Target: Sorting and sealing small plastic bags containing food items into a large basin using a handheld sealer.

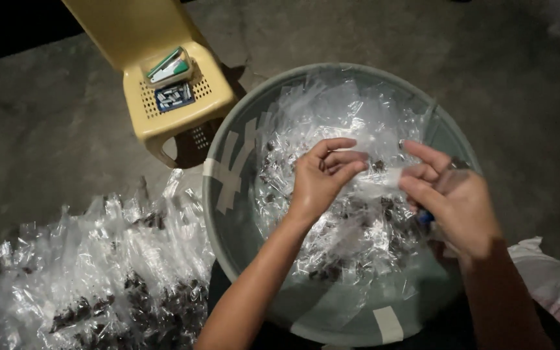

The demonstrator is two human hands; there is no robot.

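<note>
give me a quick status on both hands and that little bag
Left hand and right hand both pinching a small clear bag over the grey basin. Basin full of clear packets. Nothing blocking.

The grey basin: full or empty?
Partly full. The grey basin holds a heap of clear plastic packets with dark contents; bare bottom shows at the near side.

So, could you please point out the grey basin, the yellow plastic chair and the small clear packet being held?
grey basin (218, 194): head view, left rim.
yellow plastic chair (209, 91): head view, seat.
small clear packet (384, 178): head view, middle, between the hands.
</note>
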